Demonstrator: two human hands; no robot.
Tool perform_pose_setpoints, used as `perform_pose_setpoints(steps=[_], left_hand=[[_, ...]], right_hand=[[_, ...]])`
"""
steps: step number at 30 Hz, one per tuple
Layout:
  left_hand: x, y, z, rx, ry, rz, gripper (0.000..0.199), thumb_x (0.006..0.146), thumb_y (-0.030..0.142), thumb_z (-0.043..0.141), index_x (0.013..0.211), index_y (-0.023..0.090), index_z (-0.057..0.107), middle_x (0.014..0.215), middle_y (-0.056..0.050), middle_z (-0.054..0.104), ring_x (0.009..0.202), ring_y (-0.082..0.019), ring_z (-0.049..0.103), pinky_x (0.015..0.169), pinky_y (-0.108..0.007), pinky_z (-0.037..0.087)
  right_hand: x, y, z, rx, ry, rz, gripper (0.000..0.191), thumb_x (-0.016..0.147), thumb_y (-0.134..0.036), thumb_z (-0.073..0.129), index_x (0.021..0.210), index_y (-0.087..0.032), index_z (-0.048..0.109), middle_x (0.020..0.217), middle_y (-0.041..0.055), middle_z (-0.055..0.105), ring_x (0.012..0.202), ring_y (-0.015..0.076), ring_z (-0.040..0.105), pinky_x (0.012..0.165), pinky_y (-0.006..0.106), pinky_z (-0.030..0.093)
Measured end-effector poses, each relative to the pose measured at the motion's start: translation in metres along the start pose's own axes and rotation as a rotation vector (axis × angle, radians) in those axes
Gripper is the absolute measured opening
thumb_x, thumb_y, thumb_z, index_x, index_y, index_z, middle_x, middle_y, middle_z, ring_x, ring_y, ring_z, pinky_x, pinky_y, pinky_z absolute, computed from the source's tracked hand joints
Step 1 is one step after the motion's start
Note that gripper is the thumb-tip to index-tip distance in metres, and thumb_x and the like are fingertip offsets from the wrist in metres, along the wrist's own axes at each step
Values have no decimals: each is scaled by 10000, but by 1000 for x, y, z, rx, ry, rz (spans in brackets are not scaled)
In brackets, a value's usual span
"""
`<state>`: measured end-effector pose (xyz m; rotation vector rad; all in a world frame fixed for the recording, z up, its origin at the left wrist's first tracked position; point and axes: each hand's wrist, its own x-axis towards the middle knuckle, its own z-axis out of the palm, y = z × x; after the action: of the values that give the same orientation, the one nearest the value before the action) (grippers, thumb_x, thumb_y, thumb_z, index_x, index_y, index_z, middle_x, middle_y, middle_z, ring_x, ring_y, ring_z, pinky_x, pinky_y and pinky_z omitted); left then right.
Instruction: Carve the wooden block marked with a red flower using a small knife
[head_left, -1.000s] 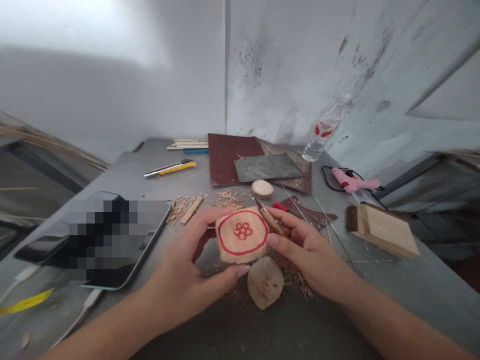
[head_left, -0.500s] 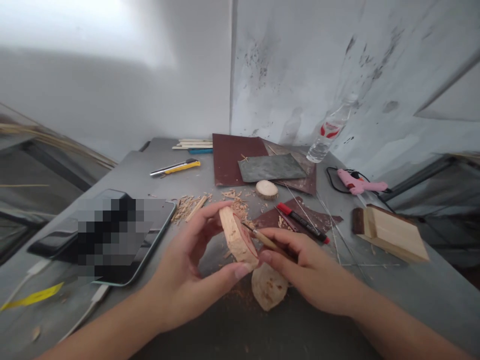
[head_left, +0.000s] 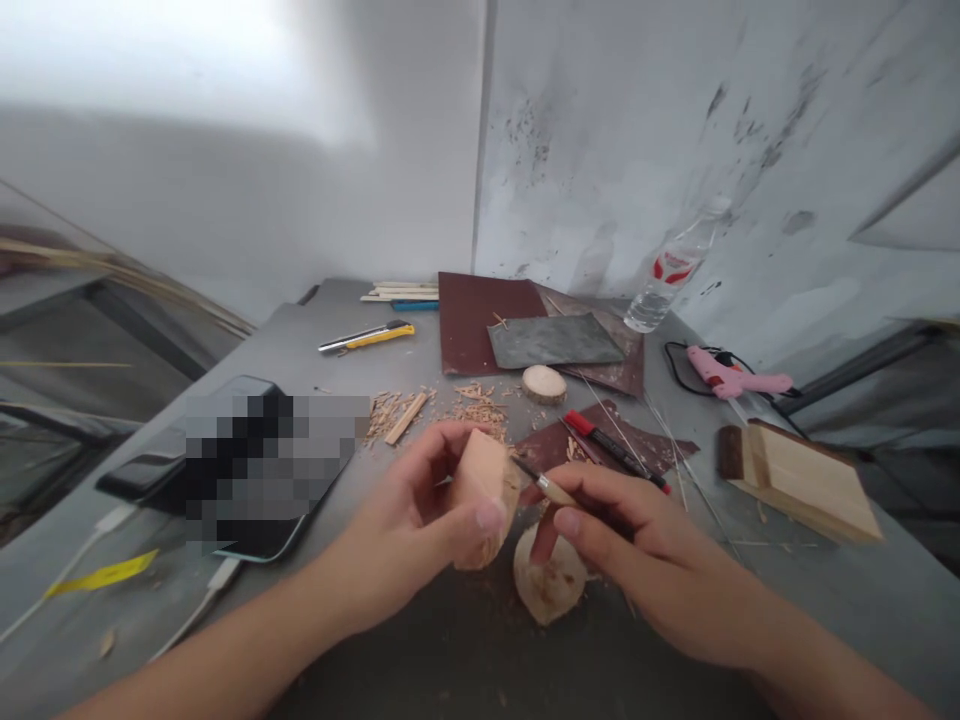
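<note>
Between the thumb and fingers of my left hand point(head_left: 420, 530) is a pale block of wood point(head_left: 484, 475), tilted, with rough bark-like wood on its right side. My right hand point(head_left: 637, 530) is closed on a thin carving tool point(head_left: 553, 488) with a wooden handle. The tool's dark tip points left, close to the block's right edge; whether it touches cannot be made out. Below the hands a round wood slice point(head_left: 550, 590) lies on the table, partly covered by a right-hand finger.
Wood shavings point(head_left: 476, 405), a small wood disc point(head_left: 544, 384) and a red marker point(head_left: 615, 450) lie beyond the hands. At the left are a yellow cutter point(head_left: 375, 336) and phones point(head_left: 142, 475); at the right, a bottle point(head_left: 671, 270), pink glue gun point(head_left: 739, 377) and wooden block point(head_left: 802, 475).
The held block has turned in my left hand, so its red-marked face no longer shows. My right hand and the tool have shifted slightly away from it. The whole view has moved a little.
</note>
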<state>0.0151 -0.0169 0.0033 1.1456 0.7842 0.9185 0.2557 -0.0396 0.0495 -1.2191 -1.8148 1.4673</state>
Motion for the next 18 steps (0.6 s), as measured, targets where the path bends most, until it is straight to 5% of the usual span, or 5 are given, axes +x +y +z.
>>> perform_pose_setpoints(steps=[8, 13, 18], left_hand=[[7, 10, 5, -88, 102, -216, 507, 790, 582, 882, 1017, 198, 642, 951, -43, 758, 786, -161, 713, 646, -220, 531], [10, 12, 2, -198, 201, -447, 548, 747, 682, 857, 921, 225, 611, 628, 73, 562, 398, -56, 442, 314, -121, 260], [11, 8, -2, -187, 185, -459, 542, 813, 720, 772, 867, 209, 599, 615, 68, 547, 351, -35, 391, 279, -105, 243]], right_hand=[[3, 3, 2, 46, -29, 28, 317, 1102, -470, 550, 1212, -224, 718, 967, 35, 766, 784, 152, 639, 666, 248, 490], [-1, -1, 2, -24, 3, 4, 287, 1102, -452, 537, 1078, -235, 724, 943, 21, 766, 834, 162, 673, 737, 258, 528], [-1, 4, 4, -122, -7, -40, 280, 1092, -417, 531, 1220, -302, 752, 1021, 28, 804, 853, 197, 728, 713, 292, 573]])
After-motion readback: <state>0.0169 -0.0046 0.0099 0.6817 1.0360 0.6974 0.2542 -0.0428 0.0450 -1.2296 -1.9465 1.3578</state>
